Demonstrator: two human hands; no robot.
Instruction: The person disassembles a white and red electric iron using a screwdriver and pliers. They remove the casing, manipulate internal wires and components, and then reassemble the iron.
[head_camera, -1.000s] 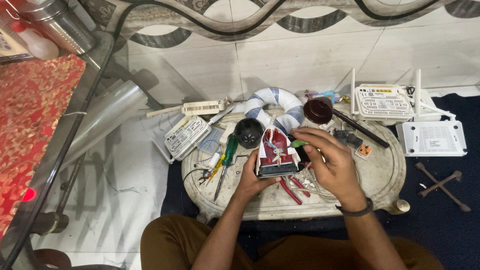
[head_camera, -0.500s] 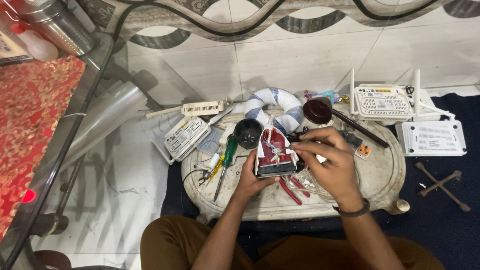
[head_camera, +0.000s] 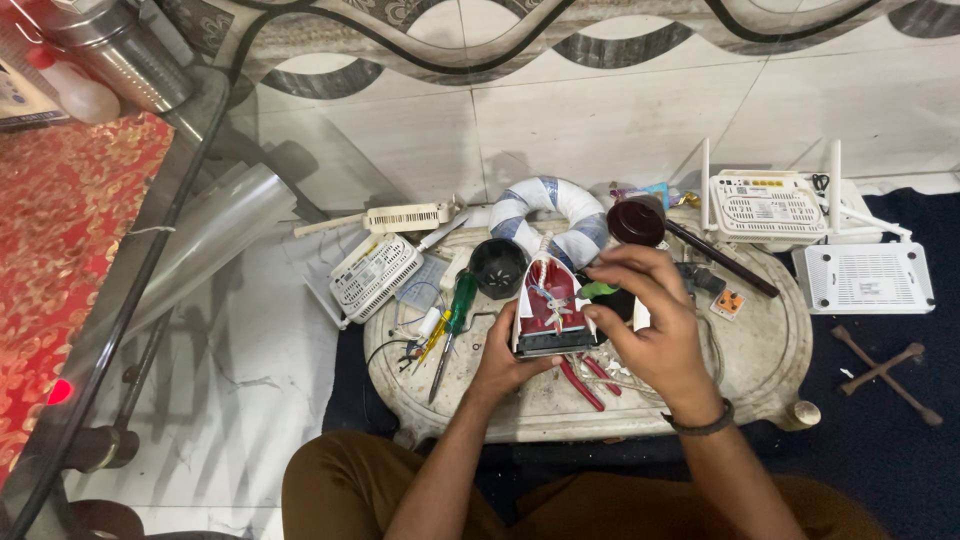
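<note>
At the centre of the frame we see the red, wedge-shaped clothes iron with its cover off and wires showing (head_camera: 549, 308), held above the low, oval, cream-coloured stone table (head_camera: 770, 355). The left hand (head_camera: 508, 352) cups the iron from below and from its left side, fingers curled closed round its edge. The right hand (head_camera: 650, 318) reaches over the iron's right side, thumb and forefinger pinched on a small green-handled tool (head_camera: 599, 290) whose tip we cannot make out. Just left of the iron lie a green-handled screwdriver (head_camera: 455, 316) and a black round cap (head_camera: 498, 267); red-handled pliers (head_camera: 583, 379) rest on the table below the hands. A white and blue ring-shaped coil (head_camera: 549, 205) sits above the iron, and two white routers (head_camera: 768, 205) stand at the upper right.
</note>
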